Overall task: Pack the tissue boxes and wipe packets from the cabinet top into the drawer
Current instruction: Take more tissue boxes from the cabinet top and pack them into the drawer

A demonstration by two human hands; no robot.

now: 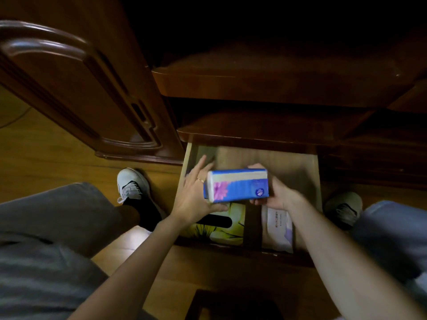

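White sneaker (132, 185) on wooden floor (46, 162), dark shoe (343, 207) at right, carved door (69, 88) left

A single head-worn wide-angle camera looks steeply down and forward, close above the open drawer (265, 160).

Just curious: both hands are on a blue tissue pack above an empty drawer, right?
Not empty: the head view shows the drawer holding a yellow tissue box and white wipe packet; left hand and right hand are on the blue tissue pack.
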